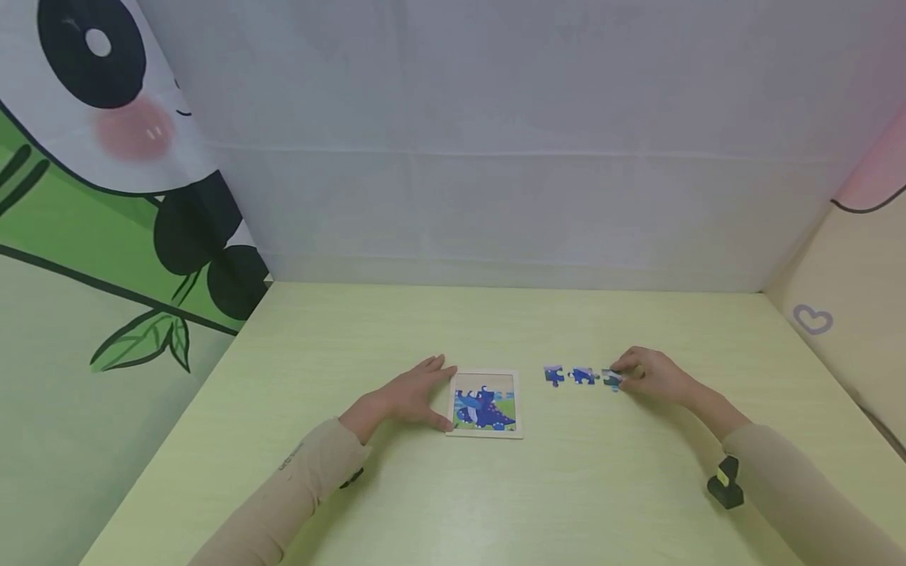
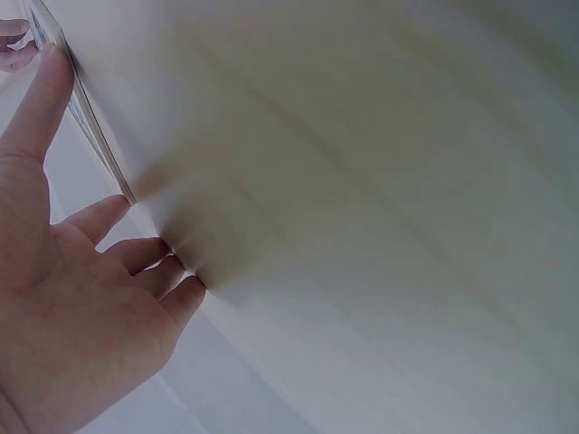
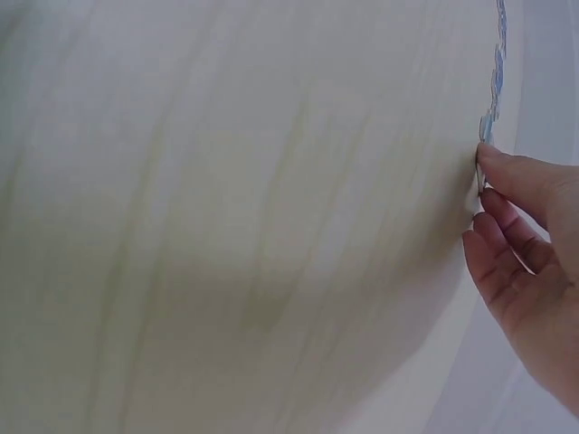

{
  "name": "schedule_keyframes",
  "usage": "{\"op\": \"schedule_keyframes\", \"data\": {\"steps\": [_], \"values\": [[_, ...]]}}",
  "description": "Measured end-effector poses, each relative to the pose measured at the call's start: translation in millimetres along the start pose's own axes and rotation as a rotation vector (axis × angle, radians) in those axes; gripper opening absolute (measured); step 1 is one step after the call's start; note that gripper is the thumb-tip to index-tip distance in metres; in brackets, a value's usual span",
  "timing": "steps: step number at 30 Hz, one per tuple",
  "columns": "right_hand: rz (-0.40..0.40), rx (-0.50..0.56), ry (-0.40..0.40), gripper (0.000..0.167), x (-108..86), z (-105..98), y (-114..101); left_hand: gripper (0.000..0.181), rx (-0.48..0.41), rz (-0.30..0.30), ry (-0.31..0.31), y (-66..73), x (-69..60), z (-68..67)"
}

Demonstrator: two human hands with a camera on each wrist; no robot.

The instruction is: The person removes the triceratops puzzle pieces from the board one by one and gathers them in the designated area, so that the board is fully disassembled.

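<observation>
At nine o'clock on the frame [image 1: 488, 434], left fingers [image 1: 436, 374] are resting outstretched, at three, right fingers [image 1: 628, 360] are pinching a jigsaw piece [image 1: 609, 380].

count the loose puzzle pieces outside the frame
3 visible, in a row right of the frame: left piece nearest it, middle piece next, right piece at the fingertips of the right hand, which may hide another.

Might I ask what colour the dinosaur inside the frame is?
The dinosaur is mostly blue, clearest in the head view.
</observation>
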State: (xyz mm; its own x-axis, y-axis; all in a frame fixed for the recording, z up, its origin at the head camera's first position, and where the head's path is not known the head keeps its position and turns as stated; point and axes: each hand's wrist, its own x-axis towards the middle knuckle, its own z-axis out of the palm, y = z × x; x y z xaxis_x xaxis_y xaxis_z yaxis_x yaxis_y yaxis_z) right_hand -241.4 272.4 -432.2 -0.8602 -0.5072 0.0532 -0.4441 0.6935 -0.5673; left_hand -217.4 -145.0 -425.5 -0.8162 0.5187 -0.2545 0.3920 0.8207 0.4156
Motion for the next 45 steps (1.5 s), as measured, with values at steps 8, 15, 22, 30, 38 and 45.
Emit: {"op": "schedule_keyframes", "data": {"steps": [8,15,22,30,38,45], "values": [[-0.031,-0.024,0.015,0.031,5.5,-2,-7,0.096,0.013,-0.003,-0.001,-0.8,0.1,0.2],[-0.031,-0.033,-0.020,0.029,26.6,8,-24,0.096,0.016,0.001,-0.004,-0.3,0.2,0.1],[-0.083,0.002,-0.039,0.028,52.5,31,-55,0.095,0.012,0.001,-0.006,2.8,0.6,-1.4],[-0.075,0.062,-0.098,0.029,76.8,67,-97,0.094,0.016,0.003,-0.011,3.3,0.9,-2.3],[-0.095,0.103,-0.140,0.025,95.4,96,-127,0.094,0.016,-0.007,-0.017,1.9,1.1,-2.4],[-0.094,0.076,-0.173,0.022,98.2,108,-144,0.094,0.013,-0.009,-0.020,0.4,1.3,-1.1]]}}
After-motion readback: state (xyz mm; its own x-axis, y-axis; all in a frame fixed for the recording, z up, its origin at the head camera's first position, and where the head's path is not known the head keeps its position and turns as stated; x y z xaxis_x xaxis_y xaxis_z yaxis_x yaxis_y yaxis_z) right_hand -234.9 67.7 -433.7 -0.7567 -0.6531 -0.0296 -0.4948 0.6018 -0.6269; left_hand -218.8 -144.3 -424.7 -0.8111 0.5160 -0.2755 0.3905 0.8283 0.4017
